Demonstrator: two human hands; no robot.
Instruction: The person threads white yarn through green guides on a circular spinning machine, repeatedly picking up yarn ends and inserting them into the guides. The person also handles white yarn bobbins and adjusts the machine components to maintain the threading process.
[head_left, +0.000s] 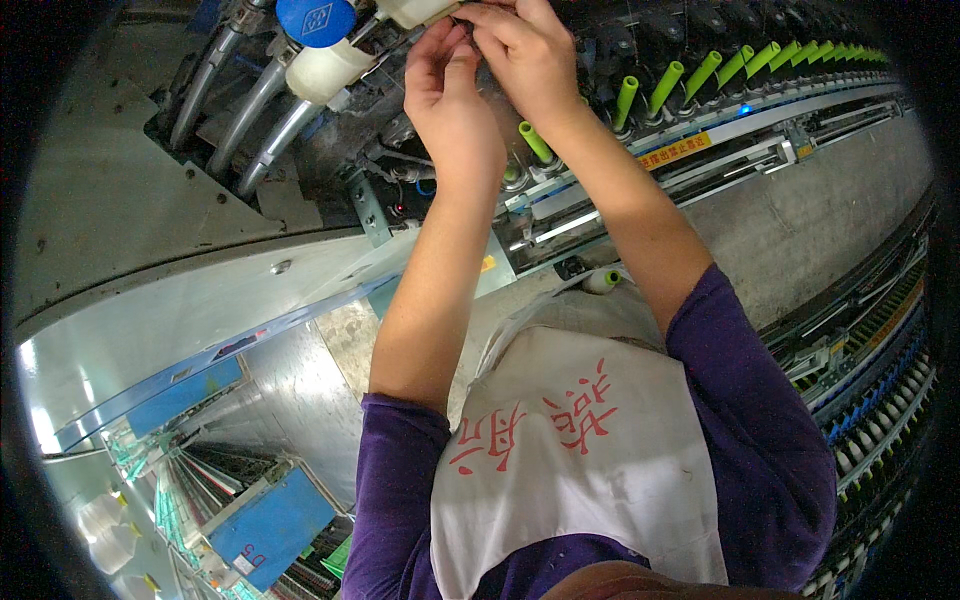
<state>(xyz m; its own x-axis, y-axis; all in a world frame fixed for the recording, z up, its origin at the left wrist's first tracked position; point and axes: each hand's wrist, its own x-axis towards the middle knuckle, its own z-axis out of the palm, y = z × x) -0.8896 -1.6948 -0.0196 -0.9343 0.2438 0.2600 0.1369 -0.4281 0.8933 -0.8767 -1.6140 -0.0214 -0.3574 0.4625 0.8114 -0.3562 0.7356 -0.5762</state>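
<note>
Left hand point(450, 105) and right hand point(525, 60), head view: raised together at the top edge, close beside each other, fingers bent, tips gathered near one another. Looks like fine fingertip work, but whatever sits between the tips is too small and dark to make out, so cannot tell if either hand pinches anything. Right fingers partly cut off by the frame.

Nearest thing is a cream-coloured part point(415, 10), top edge, just left of the fingertips, also cropped; contact unclear. Further left: blue round cap point(316, 20) with a pale emblem, whitish cylinder point(328, 70) just below it, bare metal rods point(270, 150) slanting down.

Right of the hands, a long row of green tubes point(665, 88) stands tilted, running off to upper right; one green tube sits between the forearms. Below the row, a metal rail point(590, 198), an orange label point(675, 151) and a small lit blue light point(745, 109).

Person wears purple sleeves point(745, 400) and a white apron point(590, 480) with red writing; a white bobbin point(601, 283) with a green tip shows at its upper edge. Lower left: blue box point(270, 525).
</note>
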